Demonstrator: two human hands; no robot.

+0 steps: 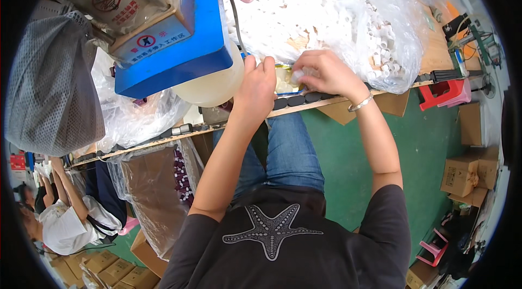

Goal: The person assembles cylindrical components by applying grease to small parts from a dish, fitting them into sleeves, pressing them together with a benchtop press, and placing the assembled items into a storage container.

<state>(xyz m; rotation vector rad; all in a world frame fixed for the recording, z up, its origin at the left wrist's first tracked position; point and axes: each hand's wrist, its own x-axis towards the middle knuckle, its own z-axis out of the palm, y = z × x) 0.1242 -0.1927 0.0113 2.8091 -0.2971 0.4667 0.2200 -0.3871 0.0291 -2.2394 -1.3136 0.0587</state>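
At the edge of the workbench, my left hand point(256, 93) is closed with its fingers curled. Whatever it may hold is hidden from view. My right hand point(328, 75) pinches a small whitish piece point(297, 76) between thumb and fingers. Between the hands sits a shallow container point(287, 91) with pale yellowish bits in it. Just left of my left hand stands a blue machine point(179, 63) with a rounded, cloudy plastic part point(216, 85) below it. Beyond both hands, small white tube-shaped pieces point(310, 9) lie heaped in a large clear plastic bag point(402, 66).
A grey mesh bag point(51, 88) hangs at the left. Under the bench, a plastic-lined box point(149, 191) holds dark purple pieces point(183, 177). Another person point(81, 221) sits at the far left. Cardboard boxes point(462, 175) and a red stool point(439, 93) stand on the right.
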